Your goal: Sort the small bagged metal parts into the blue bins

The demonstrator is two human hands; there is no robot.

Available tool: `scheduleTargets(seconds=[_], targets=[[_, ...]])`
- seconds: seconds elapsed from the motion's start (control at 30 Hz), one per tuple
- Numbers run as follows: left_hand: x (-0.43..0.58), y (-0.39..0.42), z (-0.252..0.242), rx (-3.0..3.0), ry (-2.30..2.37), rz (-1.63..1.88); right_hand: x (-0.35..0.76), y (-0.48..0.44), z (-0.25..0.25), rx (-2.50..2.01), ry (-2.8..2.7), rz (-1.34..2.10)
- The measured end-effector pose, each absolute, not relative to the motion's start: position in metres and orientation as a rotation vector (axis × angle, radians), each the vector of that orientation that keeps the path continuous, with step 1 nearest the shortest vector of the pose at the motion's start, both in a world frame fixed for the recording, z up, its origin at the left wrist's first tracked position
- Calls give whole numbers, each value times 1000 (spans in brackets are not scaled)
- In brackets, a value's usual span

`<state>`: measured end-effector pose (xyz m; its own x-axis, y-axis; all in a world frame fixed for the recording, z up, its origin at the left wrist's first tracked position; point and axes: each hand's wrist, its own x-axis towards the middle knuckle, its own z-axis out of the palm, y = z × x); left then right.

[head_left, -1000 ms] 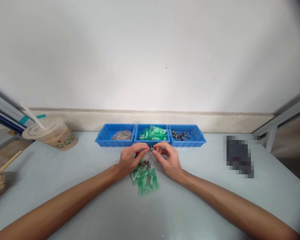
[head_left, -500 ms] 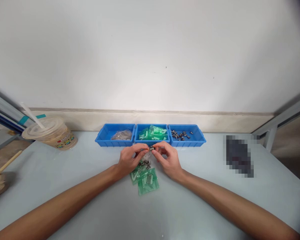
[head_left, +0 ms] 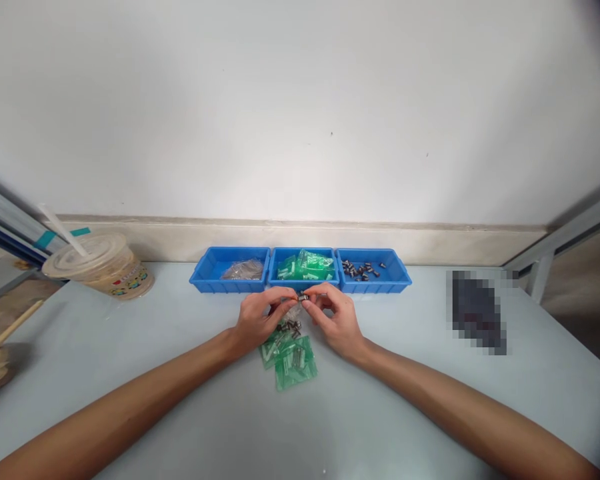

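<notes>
Between my two hands, just in front of the middle blue bin, is a small cylindrical metal part (head_left: 303,297). My left hand (head_left: 265,317) pinches its left end between thumb and forefinger. At the other end, the thumb and forefinger of my right hand (head_left: 336,319) are closed on the same part. Its finer details are too small to make out. Beneath the fingers lie a clear plastic bag (head_left: 295,313), partly hidden, and a pile of similar metal parts (head_left: 291,327). Nearer to me, green plastic bags (head_left: 296,365) with small pieces inside overlap on the table.
Three blue bins stand in a row: the left bin (head_left: 230,287) holds clear bags, the middle bin (head_left: 303,284) green bags, the right bin (head_left: 375,287) loose metal parts. A lidded drink cup (head_left: 127,280) is at left. A dark pixelated patch (head_left: 477,310) covers something at right.
</notes>
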<state>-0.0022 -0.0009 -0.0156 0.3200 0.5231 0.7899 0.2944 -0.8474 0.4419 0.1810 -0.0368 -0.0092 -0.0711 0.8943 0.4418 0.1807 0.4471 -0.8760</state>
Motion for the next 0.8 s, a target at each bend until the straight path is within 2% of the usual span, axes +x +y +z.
scheduleTargets(seconds=[0.8], targets=[[-2,-1,-14,2386,733,1565,182,-37,-12,-972,-1574,773]])
